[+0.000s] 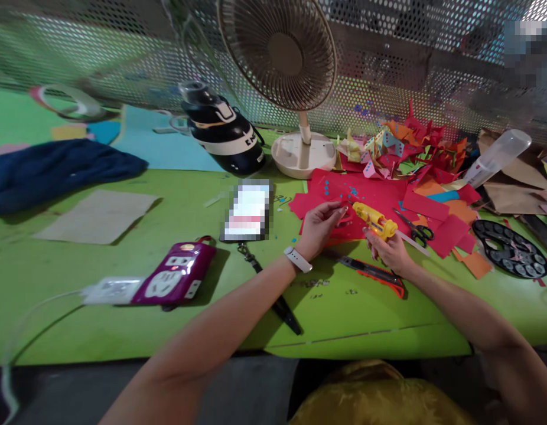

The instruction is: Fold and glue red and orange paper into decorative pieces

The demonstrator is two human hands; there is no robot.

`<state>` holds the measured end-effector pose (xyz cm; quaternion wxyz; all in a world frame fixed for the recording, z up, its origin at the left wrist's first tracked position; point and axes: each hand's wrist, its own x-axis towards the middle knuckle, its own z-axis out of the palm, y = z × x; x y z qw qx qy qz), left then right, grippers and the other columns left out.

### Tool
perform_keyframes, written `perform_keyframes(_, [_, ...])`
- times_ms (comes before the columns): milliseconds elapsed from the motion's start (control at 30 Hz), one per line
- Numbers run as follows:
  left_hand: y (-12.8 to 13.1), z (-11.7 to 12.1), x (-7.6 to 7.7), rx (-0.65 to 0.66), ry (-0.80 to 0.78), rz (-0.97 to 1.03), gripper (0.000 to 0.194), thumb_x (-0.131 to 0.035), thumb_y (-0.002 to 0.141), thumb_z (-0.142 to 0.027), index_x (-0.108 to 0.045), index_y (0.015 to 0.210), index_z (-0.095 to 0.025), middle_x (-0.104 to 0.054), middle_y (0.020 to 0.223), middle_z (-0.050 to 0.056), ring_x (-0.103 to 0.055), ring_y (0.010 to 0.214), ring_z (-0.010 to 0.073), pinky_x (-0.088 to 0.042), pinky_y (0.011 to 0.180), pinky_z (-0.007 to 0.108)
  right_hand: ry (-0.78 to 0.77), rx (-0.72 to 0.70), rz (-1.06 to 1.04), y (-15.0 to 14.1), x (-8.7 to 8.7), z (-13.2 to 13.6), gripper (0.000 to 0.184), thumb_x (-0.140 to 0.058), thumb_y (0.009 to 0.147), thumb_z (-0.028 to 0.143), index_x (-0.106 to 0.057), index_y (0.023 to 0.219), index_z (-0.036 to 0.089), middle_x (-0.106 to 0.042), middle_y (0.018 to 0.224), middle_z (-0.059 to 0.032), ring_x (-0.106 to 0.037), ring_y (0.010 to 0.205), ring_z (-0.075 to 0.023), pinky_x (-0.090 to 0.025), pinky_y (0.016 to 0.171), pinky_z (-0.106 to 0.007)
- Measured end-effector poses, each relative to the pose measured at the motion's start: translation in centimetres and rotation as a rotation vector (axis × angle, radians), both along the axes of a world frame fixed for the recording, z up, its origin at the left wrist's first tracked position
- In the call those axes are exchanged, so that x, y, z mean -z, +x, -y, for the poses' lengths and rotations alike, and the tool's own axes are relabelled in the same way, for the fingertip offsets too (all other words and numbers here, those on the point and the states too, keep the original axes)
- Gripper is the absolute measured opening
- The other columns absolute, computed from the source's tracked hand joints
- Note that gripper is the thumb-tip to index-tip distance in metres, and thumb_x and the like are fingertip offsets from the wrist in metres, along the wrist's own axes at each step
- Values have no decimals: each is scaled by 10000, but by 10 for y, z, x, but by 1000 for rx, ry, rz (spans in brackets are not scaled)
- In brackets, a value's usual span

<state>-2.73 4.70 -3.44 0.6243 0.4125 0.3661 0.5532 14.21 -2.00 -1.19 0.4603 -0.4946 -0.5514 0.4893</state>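
My right hand (391, 251) grips a yellow glue gun (374, 220), its nozzle pointing left toward my left hand. My left hand (320, 227) pinches a small red paper piece (344, 217) right at the nozzle, above a large red paper sheet (344, 195). A white watch band sits on my left wrist. Both hands hover over the green table (123, 248).
An orange utility knife (373, 273) lies under my right wrist, with scissors (417, 231) beyond it. Coloured paper scraps (410, 147), a desk fan (291, 88), a black bottle (222, 130), a phone (249, 211), a purple power strip (176, 280), a black round tray (510, 248) and blue cloth (56, 168) surround me.
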Motion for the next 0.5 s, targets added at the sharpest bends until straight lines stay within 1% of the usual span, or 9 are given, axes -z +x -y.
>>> perform_keyframes(267, [1, 1, -2, -15, 12, 2, 409, -881, 622, -436, -727, 893, -170, -781, 867, 48, -738, 791, 194, -637, 750, 359, -27, 11, 48, 0, 0, 1, 427, -606, 790, 649, -504, 725, 240, -440, 497, 65, -421, 385, -89, -405, 378, -247])
perform_keyframes(500, [0, 0, 0, -10, 14, -30, 393, -860, 654, -428, -720, 915, -170, -780, 887, 62, -742, 838, 213, -635, 774, 381, -40, 41, 19, 0, 3, 1, 422, -627, 776, 639, -504, 721, 238, -432, 499, 63, -409, 376, -91, -405, 372, -253])
